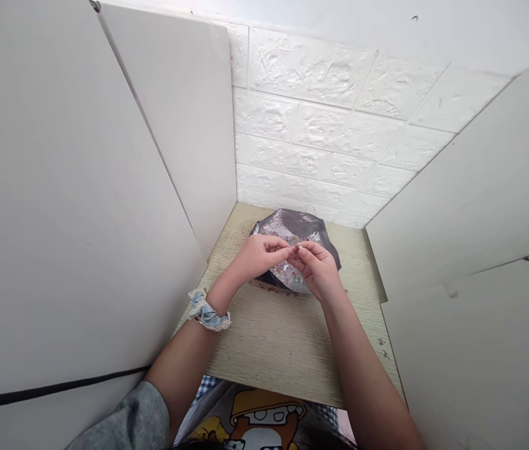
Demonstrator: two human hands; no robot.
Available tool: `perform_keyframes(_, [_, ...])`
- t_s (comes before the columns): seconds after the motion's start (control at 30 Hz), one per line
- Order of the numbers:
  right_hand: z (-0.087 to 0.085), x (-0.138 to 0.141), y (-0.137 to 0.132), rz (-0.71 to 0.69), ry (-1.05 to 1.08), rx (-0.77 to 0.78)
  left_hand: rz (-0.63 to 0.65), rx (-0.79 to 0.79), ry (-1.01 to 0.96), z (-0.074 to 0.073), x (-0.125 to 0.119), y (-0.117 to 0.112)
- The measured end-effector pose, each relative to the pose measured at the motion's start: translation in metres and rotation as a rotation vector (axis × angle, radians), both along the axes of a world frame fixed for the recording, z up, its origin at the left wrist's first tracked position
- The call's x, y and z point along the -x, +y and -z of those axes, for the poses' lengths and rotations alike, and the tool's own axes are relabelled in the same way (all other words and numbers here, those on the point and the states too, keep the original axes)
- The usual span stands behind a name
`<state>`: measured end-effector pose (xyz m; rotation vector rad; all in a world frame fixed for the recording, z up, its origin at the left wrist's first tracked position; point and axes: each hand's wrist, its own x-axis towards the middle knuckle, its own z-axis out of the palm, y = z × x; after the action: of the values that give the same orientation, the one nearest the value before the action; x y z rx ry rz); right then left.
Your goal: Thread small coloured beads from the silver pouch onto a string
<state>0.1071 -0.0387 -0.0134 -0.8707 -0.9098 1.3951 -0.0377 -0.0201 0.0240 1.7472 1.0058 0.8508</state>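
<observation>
My left hand (259, 255) and my right hand (317, 267) meet fingertip to fingertip above a shiny grey bag (292, 226) that lies on the wooden table (274, 340). Both hands are closed in a pinch on something tiny between them, too small to name. Small pinkish beads (287, 272) show in the open mouth of the bag, just under the hands. A blue scrunchie (207, 312) sits on my left wrist.
White panels (77, 206) wall the narrow table on the left and on the right (475, 206). A white brick-pattern wall (321, 131) closes the back. A black cable (49, 390) runs along the left panel. Two small beads (381, 347) lie near the table's right edge.
</observation>
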Motion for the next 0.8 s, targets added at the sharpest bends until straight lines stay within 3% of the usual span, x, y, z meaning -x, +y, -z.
perform_keyframes(0.6, [0.0046, 0.0002, 0.0014, -0.017, -0.030, 0.002, 0.015, -0.017, 0.035, 0.0007, 0.0009, 0.0014])
perform_keyframes(0.8, [0.0008, -0.0013, -0.0007, 0.001, -0.227, -0.021, 0.060, 0.031, 0.048, 0.0048, 0.0025, 0.0057])
